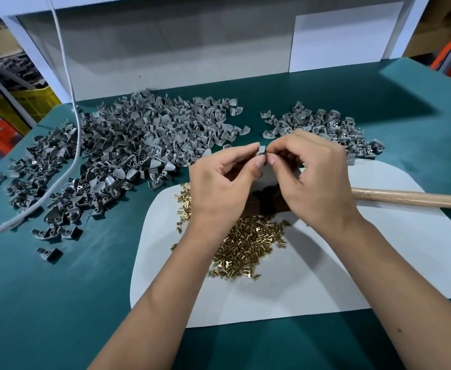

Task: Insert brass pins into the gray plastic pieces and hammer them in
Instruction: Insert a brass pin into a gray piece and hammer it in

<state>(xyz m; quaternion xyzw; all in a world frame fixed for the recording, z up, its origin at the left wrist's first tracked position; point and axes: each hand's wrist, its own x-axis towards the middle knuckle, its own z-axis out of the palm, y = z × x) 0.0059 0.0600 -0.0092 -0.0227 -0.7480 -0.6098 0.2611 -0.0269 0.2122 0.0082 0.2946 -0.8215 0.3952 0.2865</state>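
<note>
My left hand (224, 182) pinches a small gray plastic piece (261, 150) between thumb and fingers, above the white mat (325, 263). My right hand (315, 177) meets it from the right, fingertips pinched at the piece; a brass pin there is too small to make out. A heap of brass pins (248, 247) lies on the mat under my wrists. A large pile of gray pieces (128, 145) spreads across the left of the green table. A smaller pile of gray pieces with brass (323, 126) lies at the back right. The hammer's wooden handle (416, 200) lies to the right, its head hidden behind my hands.
A white cable (69, 102) hangs from above and runs over the left pile to the table's left edge. A white board (344, 38) stands at the back. Yellow and red crates sit beyond the left edge.
</note>
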